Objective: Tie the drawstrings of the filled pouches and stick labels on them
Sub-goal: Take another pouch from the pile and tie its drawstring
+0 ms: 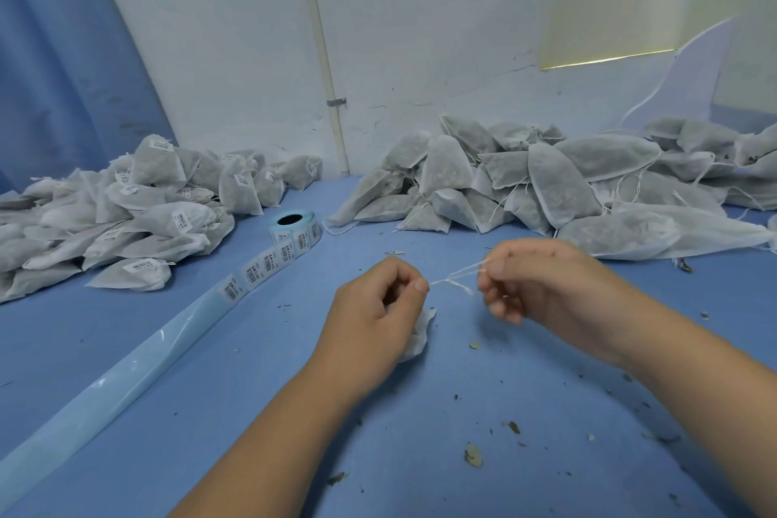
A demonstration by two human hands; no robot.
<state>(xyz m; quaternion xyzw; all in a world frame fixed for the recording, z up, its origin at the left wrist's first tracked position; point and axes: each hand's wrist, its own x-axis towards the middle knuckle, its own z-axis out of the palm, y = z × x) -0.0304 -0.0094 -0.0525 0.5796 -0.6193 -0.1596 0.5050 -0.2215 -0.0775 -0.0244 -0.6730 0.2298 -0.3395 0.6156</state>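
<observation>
While left hand (378,303), right hand (530,282) pinch thin drawstring (456,279), gauzy pouch (418,336) lies crumpled.

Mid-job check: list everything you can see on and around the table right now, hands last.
labelled pouches: large pile, grey-white, table's left side
unlabelled pouches: large pile, grey-white, far right by the wall
label roll: one, pale blue with white barcode labels, between the piles
backing strip: one, pale blue, from the roll toward the near left
pouch: one, white, mostly hidden under the left hand
drawstring: a few strands, white, stretched between the hands
leaf crumbs: many, brown-green, scattered near right
table: one, blue
pipe: one, white, up the wall
curtain: one, blue, far left
left hand: pinches the drawstring
right hand: pinches the drawstring
</observation>
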